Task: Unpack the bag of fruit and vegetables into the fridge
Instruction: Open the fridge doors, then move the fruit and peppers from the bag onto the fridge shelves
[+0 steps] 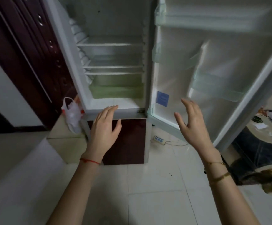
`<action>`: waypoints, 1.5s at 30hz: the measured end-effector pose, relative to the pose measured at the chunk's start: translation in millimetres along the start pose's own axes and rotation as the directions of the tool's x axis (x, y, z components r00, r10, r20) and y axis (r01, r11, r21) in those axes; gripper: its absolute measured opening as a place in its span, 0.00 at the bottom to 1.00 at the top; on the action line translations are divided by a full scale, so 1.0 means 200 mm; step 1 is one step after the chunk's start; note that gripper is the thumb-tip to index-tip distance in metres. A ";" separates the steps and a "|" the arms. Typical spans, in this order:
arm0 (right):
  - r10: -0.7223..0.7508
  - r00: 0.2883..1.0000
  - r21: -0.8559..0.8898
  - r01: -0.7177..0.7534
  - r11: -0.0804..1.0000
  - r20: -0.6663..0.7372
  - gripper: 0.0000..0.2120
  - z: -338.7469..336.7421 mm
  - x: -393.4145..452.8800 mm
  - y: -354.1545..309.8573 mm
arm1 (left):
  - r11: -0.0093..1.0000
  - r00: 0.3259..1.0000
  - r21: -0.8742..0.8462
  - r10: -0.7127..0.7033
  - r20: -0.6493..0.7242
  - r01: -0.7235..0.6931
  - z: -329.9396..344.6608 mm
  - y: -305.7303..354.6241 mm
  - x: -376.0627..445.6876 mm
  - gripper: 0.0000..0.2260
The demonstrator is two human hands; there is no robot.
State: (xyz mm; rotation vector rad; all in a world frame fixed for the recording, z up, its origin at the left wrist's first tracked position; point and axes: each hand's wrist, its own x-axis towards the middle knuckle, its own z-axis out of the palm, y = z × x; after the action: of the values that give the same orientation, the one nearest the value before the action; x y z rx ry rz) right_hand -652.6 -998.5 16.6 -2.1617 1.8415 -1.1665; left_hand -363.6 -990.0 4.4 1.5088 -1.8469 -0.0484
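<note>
Both hands empty — left hand (105, 125) and right hand (191, 120) spread, fingers relaxed. Fridge (114, 70) door open, shelves look bare. Bag (72, 114) on ledge left of fridge — I judge unpacking not started.

Whole frame softened by motion blur, fridge (114, 62) shelf edges smeared and its top cut off by the upper edge. Contents of white plastic bag (72, 114) not discernible, lower part partly hidden behind the cabinet side; blue label (162, 98) on open door (213, 70) unreadable. Door cropped at top and right; both forearms cropped at the bottom edge.
</note>
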 end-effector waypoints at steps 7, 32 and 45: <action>-0.061 0.991 0.102 0.048 0.994 0.123 0.26 0.50 0.04 -0.43 | 0.986 0.987 0.056 -0.154 -0.039 0.157 -0.35 -0.52 -0.14 0.21; -0.159 0.899 0.273 0.046 0.961 0.408 0.25 1.89 0.43 -1.35 | 0.852 0.862 0.131 -0.501 -0.073 0.507 -0.86 -1.96 -0.08 0.21; -0.148 0.830 0.339 -0.052 0.939 0.538 0.26 2.66 1.21 -1.47 | 0.845 0.846 0.052 -0.528 -0.077 0.532 -0.57 -2.47 0.73 0.19</action>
State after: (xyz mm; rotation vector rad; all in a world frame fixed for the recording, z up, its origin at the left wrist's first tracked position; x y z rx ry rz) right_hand -106.6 -1342.5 -92.2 -2.0544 1.2370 -0.6761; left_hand 106.1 -1221.3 -66.0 2.0126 -1.3420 -0.1983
